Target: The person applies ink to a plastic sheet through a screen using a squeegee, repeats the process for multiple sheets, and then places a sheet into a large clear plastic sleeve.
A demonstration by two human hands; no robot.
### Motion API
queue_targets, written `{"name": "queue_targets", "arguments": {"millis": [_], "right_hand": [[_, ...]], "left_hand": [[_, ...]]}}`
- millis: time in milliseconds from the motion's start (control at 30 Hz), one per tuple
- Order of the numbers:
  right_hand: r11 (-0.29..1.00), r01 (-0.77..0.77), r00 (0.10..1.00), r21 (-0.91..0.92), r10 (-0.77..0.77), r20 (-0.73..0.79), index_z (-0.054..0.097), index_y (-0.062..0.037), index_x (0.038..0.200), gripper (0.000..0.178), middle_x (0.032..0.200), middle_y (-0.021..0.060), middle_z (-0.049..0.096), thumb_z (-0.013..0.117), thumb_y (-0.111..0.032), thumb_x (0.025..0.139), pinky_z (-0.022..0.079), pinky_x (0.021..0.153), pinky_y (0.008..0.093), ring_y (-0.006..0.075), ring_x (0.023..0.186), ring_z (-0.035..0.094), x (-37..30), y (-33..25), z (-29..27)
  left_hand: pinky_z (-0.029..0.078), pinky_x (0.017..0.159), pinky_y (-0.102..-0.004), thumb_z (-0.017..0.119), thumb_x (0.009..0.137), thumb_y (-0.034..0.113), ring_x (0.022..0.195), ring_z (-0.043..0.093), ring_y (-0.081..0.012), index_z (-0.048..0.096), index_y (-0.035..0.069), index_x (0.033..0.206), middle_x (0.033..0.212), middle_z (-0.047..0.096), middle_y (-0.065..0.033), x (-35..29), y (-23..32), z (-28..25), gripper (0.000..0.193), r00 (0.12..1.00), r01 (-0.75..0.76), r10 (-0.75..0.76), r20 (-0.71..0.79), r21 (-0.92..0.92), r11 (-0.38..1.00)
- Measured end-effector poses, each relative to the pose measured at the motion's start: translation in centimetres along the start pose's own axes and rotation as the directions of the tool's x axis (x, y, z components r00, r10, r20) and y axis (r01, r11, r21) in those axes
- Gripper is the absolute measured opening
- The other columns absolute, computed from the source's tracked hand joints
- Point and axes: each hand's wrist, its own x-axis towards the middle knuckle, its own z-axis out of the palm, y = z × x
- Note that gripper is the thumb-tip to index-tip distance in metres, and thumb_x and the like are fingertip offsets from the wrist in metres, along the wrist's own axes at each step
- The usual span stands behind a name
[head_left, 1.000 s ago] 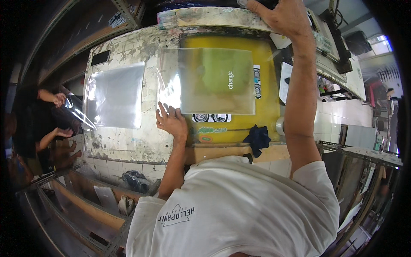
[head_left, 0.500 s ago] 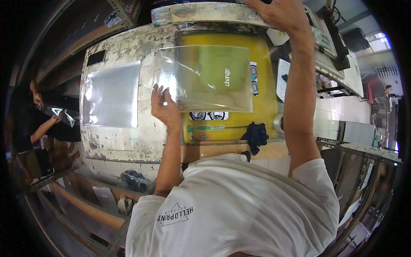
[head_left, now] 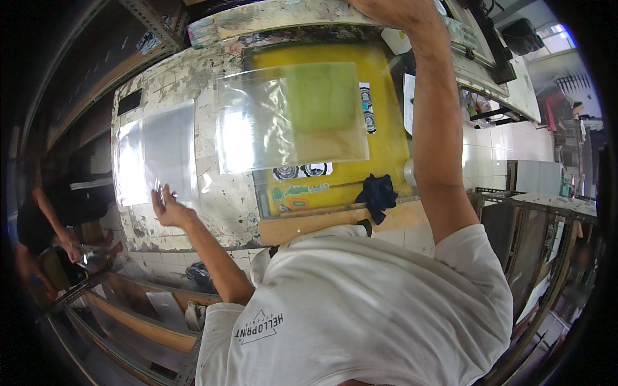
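Note:
My left hand (head_left: 170,209) is over the near edge of a clear plastic sheet (head_left: 158,154) lying on the left part of the worn table. Its fingers look apart, with nothing plainly held in them. Another clear plastic sheet (head_left: 257,122) lies across the middle, its right part over a yellow board (head_left: 383,148) and its left part over the stained tabletop. Up at the far edge, my right hand (head_left: 383,9) is by a long paint-stained bar (head_left: 270,24). The frame cuts its fingers off.
A dark blue cloth (head_left: 378,195) lies at the board's near right corner, and round printed stickers (head_left: 301,170) lie along its edges. A black phone-like slab (head_left: 130,101) rests at the far left. Another person's hand (head_left: 72,248) holds shiny plastic. Metal racks (head_left: 138,302) stand nearby.
My left hand has moved left, from the middle sheet to the left one. White lettering seen over the yellow board no longer shows. The view has shifted slightly; my right hand remains at the far edge.

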Motion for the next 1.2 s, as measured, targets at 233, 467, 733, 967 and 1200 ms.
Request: {"name": "queue_targets", "arguments": {"millis": [233,467,733,967,1200], "right_hand": [[0.987,-0.151,0.973,0.055,0.139,0.185,0.074,0.0018,0.084,0.036,0.089,0.0170,0.072,0.083,-0.032,0.076,0.053,0.078,0.0394,0.0329,0.084,0.069,0.5,-0.8,-0.7],[0.992,-0.092,0.990,0.086,0.082,0.114,0.073,0.0021,0.082,0.036,0.088,0.0164,0.072,0.084,-0.031,0.075,0.053,0.079,0.0392,0.0316,0.083,0.069,0.2,-0.2,-0.3],[0.997,-0.083,0.990,0.007,0.081,0.117,0.076,-0.0028,0.091,0.034,0.098,0.0161,0.074,0.084,-0.030,0.074,0.053,0.086,0.0385,0.0343,0.092,0.068,-1.6,-0.5,0.4],[1.000,-0.018,0.997,0.022,0.017,0.075,0.076,-0.0094,0.103,0.034,0.087,0.0135,0.074,0.082,-0.026,0.074,0.056,0.072,0.0374,0.0311,0.077,0.071,-9.3,-1.8,1.4],[0.972,-0.204,0.948,0.115,0.167,0.271,0.074,-0.0084,0.114,0.041,0.096,0.0148,0.072,0.075,-0.001,0.074,0.053,0.077,0.0371,0.0313,0.085,0.068,-17.6,-4.7,2.7]], "left_hand": [[0.056,0.080,-0.0347,0.073,0.081,-0.009,0.098,0.066,-0.0229,0.069,-0.003,0.113,0.114,0.070,-0.0139,5.2,-2.2,-7.1,0.033,0.968,0.058,-0.046,-0.246,0.044,0.997],[0.058,0.085,-0.0382,0.072,0.083,-0.005,0.099,0.066,-0.0277,0.070,-0.001,0.115,0.115,0.068,-0.0158,9.7,-4.2,-11.8,0.033,0.914,0.036,0.023,-0.405,0.136,0.990],[0.048,0.103,-0.0487,0.077,0.090,0.022,0.120,0.059,-0.0365,0.060,-0.003,0.133,0.130,0.060,-0.0253,4.9,-1.9,-4.5,0.053,0.845,-0.392,0.530,-0.067,0.595,0.701],[0.052,0.091,-0.0288,0.073,0.087,0.000,0.109,0.062,-0.0167,0.034,-0.001,0.155,0.126,0.064,-0.0128,-13.9,8.3,9.6,0.078,0.605,0.151,0.098,0.790,-0.235,0.960],[0.050,0.102,-0.0356,0.088,0.066,-0.004,0.117,0.060,-0.0235,0.033,-0.004,0.153,0.134,0.058,-0.0157,-19.6,6.8,7.7,0.103,0.509,0.347,-0.181,0.841,-0.008,0.938]]}}
